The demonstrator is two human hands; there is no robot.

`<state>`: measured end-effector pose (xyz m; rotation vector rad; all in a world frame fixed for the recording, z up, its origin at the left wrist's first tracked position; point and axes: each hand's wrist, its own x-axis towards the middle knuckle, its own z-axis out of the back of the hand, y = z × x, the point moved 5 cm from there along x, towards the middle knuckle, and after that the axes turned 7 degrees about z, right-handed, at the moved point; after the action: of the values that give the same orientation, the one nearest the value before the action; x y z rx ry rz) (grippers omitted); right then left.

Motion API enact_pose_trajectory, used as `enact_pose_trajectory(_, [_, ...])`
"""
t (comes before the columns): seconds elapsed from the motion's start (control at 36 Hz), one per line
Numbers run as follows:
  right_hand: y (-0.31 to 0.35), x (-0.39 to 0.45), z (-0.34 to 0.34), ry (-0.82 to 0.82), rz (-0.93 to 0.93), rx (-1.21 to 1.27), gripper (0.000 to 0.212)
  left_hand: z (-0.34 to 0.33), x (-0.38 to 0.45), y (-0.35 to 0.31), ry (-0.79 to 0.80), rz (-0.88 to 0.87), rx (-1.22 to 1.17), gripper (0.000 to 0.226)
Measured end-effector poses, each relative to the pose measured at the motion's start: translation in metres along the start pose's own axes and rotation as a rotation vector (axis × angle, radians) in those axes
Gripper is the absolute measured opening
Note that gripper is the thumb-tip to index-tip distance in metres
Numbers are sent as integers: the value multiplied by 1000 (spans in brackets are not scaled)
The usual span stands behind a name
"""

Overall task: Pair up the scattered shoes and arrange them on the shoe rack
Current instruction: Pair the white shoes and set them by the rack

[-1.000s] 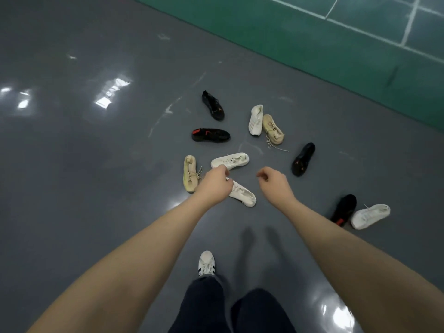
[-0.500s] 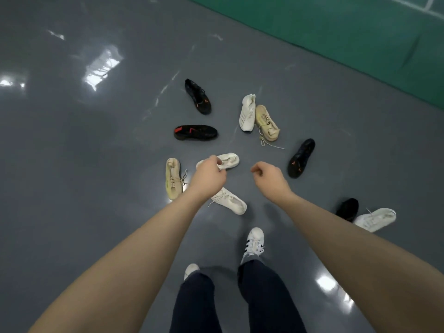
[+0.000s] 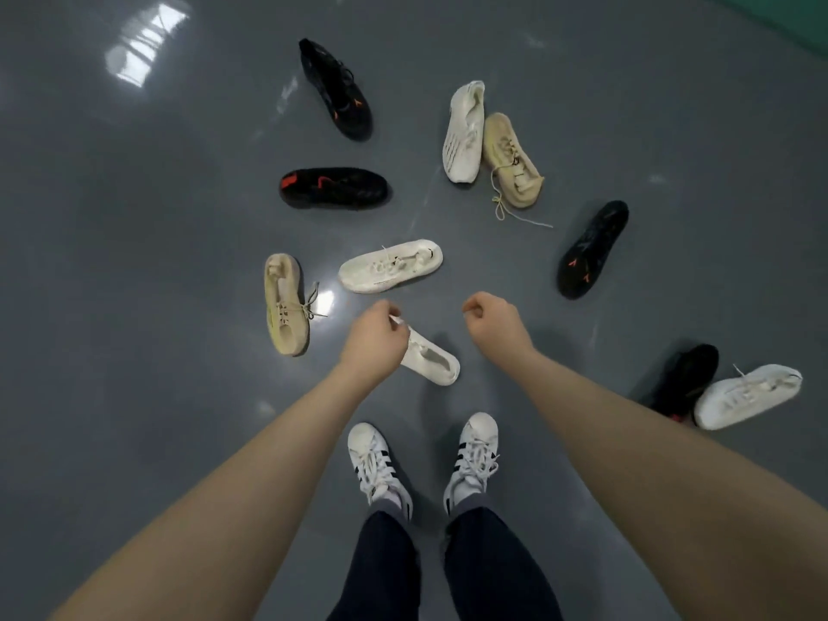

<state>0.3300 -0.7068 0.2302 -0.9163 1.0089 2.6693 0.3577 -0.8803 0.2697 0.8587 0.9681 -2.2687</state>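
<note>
Ten loose shoes lie scattered on a glossy grey floor (image 3: 134, 307) that carries bright light reflections.

Black group: one black knit shoe with orange marks (image 3: 336, 89) lies farthest out; a second black shoe with a red heel patch (image 3: 334, 189) lies on its side below it; a third black shoe (image 3: 592, 249) lies to the right, well apart from both; a fourth black shoe (image 3: 681, 378) lies at far right, touching a white lace-up shoe (image 3: 747, 395).

Pale group: a white ribbed shoe (image 3: 465, 132) lies against a beige shoe with a trailing lace (image 3: 513, 161). A second beige lace-up shoe (image 3: 286, 304) lies at left. A white mesh shoe (image 3: 390, 265) lies at centre. Another white shoe (image 3: 430, 357) lies just in front of the person's feet, its toe hidden by the left hand.

The left hand (image 3: 375, 340) is above that nearest white shoe, its fingers curled; whether they grip it cannot be told. The right hand (image 3: 493, 322) hangs beside it with fingers loosely curled, holding nothing.

The person wears white trainers with black stripes (image 3: 472, 459) and dark trousers (image 3: 488, 566).
</note>
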Motion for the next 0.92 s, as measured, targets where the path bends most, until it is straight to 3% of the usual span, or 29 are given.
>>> enact_pose_trajectory(0.36, [-111, 87, -156, 72, -72, 8, 24, -121, 139, 116, 53, 40, 19, 36])
enact_pose_trajectory(0.5, [-150, 121, -198, 91, -22, -227, 39, -168, 180, 145, 85, -20, 156, 42])
enact_pose_trajectory(0.61, [-173, 150, -223, 123, 32, -321, 47, -190, 203, 160, 50, -189, 404, 49])
enact_pose_trajectory(0.78, [-192, 169, -260, 230, 114, -443, 37, -209, 227, 181, 16, -158, 434, 49])
enact_pose_trajectory(0.83, [-197, 171, -265, 183, 92, -379, 28, -214, 231, 185, 41, -110, 396, 51])
enact_pose_trajectory(0.92, [-199, 173, -261, 120, 48, -289, 30, -217, 230, 185, 64, -109, 405, 53])
